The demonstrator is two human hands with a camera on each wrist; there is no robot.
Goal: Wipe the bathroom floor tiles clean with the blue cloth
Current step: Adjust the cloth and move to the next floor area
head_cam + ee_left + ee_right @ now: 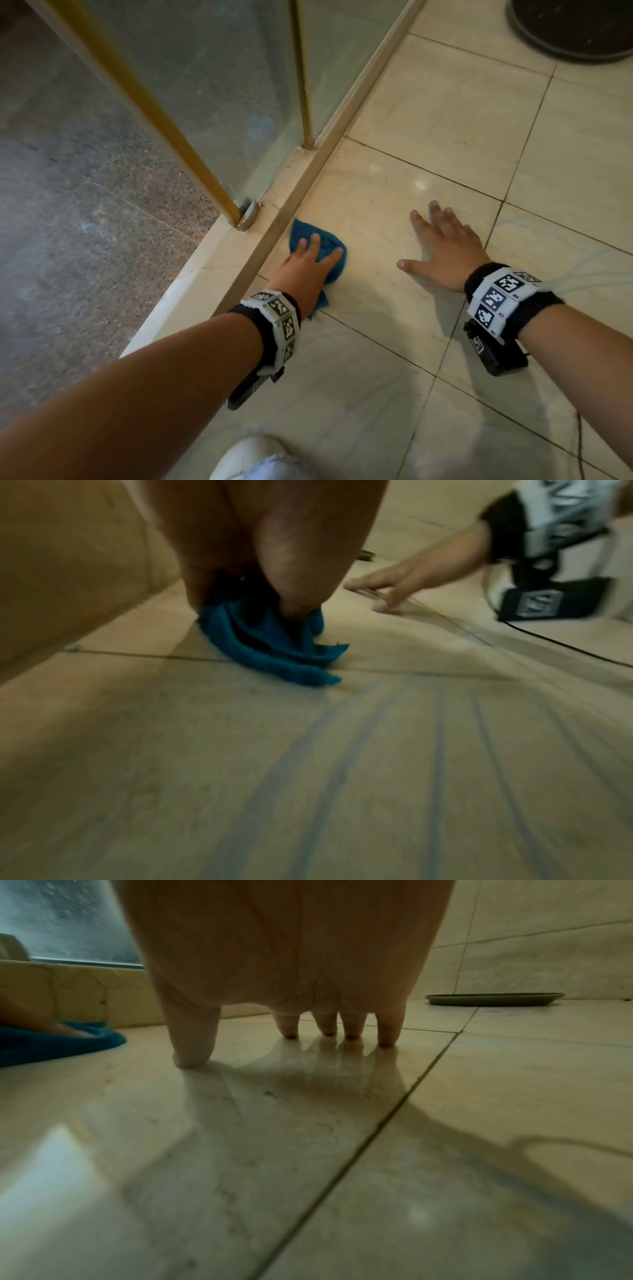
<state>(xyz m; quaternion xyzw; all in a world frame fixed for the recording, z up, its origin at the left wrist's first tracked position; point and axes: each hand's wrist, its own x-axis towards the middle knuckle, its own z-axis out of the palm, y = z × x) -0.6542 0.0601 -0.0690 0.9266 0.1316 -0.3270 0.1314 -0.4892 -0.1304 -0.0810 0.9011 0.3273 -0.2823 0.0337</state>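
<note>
1. The left hand (pixel 310 265) presses the blue cloth (pixel 327 245) flat on the floor tiles (pixel 445 113), fingers spread over it, just beside the shower curb (pixel 274 236).
2. The right hand (pixel 442 246) lies open and empty, palm down on a tile, apparently as a brace.
3. Wiping looks under way: streaks mark the nearer tiles, while most of the floor appears still to do.
4. The left wrist view shows the cloth bunched under the palm; only the right wrist view shows a flat dish (pixel 493 999) on the floor by the wall.
</note>
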